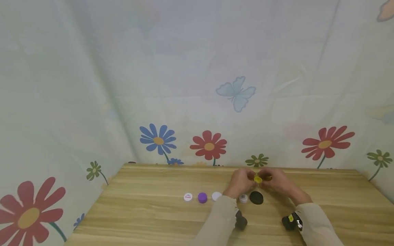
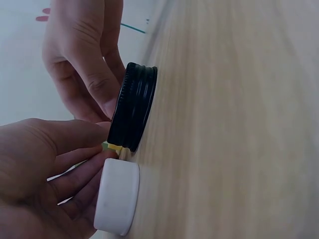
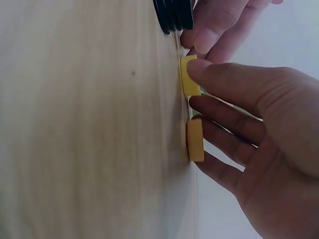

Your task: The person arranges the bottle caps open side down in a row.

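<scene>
Near the table's back edge, my left hand [image 1: 241, 182] and right hand [image 1: 278, 181] meet at a small yellow cap [image 1: 258, 179]. My right thumb presses on this yellow cap [image 3: 189, 77] with the fingers behind it, pinching it. From the other side my left thumb and forefinger close on its edge; their contact is partly hidden. A second, orange-yellow cap [image 3: 195, 140] stands on the table beside my right fingers. In front of the hands lies a wide black lid [image 1: 256, 197] with a ridged rim. A white cap [image 2: 117, 196] lies beside it, under my left hand.
Left of the hands, a white cap with a printed mark [image 1: 188, 197], a purple cap [image 1: 202, 197] and a plain white cap [image 1: 216, 196] lie in a row with the black lid. Behind the wooden table [image 1: 154, 218] hangs a flower-printed cloth [image 1: 184, 102].
</scene>
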The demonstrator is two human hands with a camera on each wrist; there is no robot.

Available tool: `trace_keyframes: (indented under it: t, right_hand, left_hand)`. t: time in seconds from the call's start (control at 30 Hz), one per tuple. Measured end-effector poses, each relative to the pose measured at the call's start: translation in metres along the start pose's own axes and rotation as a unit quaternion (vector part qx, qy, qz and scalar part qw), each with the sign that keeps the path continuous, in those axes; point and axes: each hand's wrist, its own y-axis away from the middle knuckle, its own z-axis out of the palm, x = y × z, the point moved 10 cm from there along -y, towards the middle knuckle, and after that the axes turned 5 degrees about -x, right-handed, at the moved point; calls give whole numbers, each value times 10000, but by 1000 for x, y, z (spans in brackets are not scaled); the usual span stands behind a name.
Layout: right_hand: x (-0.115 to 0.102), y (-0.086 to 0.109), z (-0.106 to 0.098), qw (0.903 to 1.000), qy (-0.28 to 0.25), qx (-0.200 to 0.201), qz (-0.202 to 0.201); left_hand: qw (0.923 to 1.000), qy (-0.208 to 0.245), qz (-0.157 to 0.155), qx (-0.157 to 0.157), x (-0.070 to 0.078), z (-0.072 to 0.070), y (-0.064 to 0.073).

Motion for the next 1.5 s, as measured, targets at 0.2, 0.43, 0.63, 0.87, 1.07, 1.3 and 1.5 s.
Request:
trace_keyframes:
  t: [0.2, 0.43, 0.63, 0.87, 1.07, 1.3, 1.5]
  right_hand:
    - [3, -1, 1, 9998, 136, 48, 161]
    - [6, -1, 2, 9991, 211, 59, 373]
    - [-1, 2, -3, 9993, 129, 166, 304]
    - [-11, 6, -12, 9990, 256, 322, 175]
    - [-21, 11, -15, 9988, 206, 448, 19]
    - [-32, 19, -17, 9986, -163, 485, -148]
    - [-34, 24, -20, 9981, -191, 590, -51]
  left_hand:
    - [10000, 12, 53, -20, 2, 1, 1]
    - [9999, -11, 151, -35, 5, 0, 2]
    - [9997, 33, 223, -92, 8, -2, 3]
    - [9990, 65, 430, 80, 14, -7, 4]
    - [9987, 12, 467, 185, 17, -12, 8]
    - [9969, 61, 719, 327, 25, -18, 18]
    - [9938, 87, 1006, 466, 36, -23, 26]
